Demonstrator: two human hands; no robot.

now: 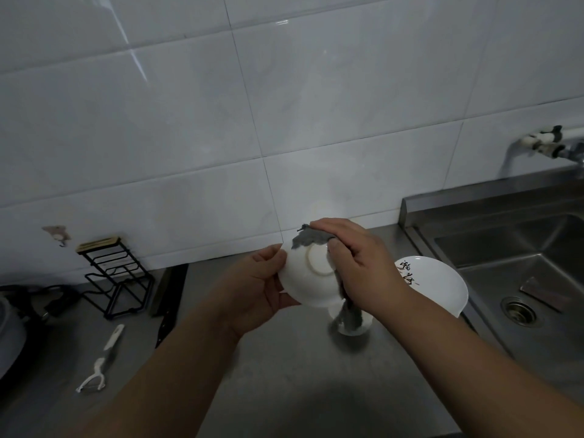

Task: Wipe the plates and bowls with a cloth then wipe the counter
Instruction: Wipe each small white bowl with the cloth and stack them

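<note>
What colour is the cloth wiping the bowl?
The cloth is grey, against the white bowl; head view shows it best.

Toward me from my hands the counter [284, 384] lies open, with room to lower either one. Straight under my right hand [360, 263] and its cloth [311, 240] stands a small bowl [365, 324]. A plate [442, 289] sits just right of that, with the sink [505, 248] beyond. Well left of my left hand [252, 286] and its white bowl [303, 286] lie a knife [167, 311], a rack [99, 244] and a peeler [102, 358]. The wall [189, 121] closes the far side.
</note>
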